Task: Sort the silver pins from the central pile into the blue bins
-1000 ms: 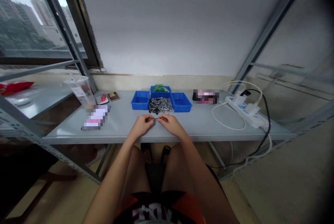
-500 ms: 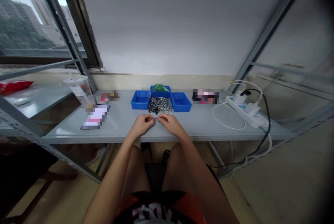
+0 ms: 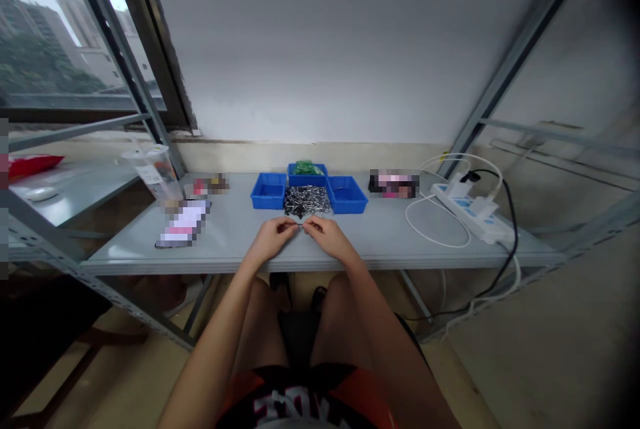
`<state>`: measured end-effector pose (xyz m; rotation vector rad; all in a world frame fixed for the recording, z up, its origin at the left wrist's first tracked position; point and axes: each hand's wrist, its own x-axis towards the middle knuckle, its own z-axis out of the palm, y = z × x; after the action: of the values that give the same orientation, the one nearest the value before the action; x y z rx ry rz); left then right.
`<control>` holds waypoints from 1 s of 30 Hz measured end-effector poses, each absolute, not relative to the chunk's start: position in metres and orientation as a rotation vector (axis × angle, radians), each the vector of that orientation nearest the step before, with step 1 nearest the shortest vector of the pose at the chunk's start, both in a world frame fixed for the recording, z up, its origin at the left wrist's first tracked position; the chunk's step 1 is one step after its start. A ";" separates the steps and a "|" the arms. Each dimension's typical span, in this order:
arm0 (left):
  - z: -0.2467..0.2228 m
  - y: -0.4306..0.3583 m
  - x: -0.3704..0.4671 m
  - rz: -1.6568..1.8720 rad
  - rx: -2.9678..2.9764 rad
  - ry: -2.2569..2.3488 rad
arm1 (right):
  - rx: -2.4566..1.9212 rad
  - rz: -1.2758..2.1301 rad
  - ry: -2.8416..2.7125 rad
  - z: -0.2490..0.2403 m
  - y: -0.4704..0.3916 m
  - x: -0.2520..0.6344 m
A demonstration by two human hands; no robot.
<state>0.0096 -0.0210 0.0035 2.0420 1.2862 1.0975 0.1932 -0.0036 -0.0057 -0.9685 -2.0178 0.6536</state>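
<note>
My left hand [image 3: 277, 234] and my right hand [image 3: 321, 232] meet fingertip to fingertip above the front of the grey table. Both are closed in a pinch. A small dark, thin piece shows between the fingertips; its kind is too small to tell. Just beyond my hands lies a pile of small metal parts [image 3: 310, 200], silver and black. A blue bin [image 3: 269, 191] stands left of the pile, another blue bin [image 3: 347, 196] on its right with a thin piece inside. Behind it, a third blue bin [image 3: 291, 170] holds green packets [image 3: 307, 168].
A plastic cup [image 3: 156, 172] and a blurred phone [image 3: 184, 223] are on the left of the table [image 3: 235, 242]. To the right are a blurred pink and black object [image 3: 394, 184], a white cable and a power strip [image 3: 470, 214]. Metal posts flank the table.
My fingertips have drawn slightly closer together, the left hand's shifting a little to the right. Less of the thin piece shows between them.
</note>
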 end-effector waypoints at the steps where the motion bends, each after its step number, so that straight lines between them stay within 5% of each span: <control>1: 0.004 -0.021 0.009 1.100 2.044 1.287 | -0.973 0.657 -2.017 -0.006 -0.003 0.193; 30: 0.001 -0.021 0.008 1.153 2.052 1.209 | -0.923 0.667 -2.117 -0.008 -0.001 0.193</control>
<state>0.0083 -0.0207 0.0011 2.0518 1.2092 1.1533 0.1933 -0.0012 -0.0077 -0.9232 -2.1174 0.6673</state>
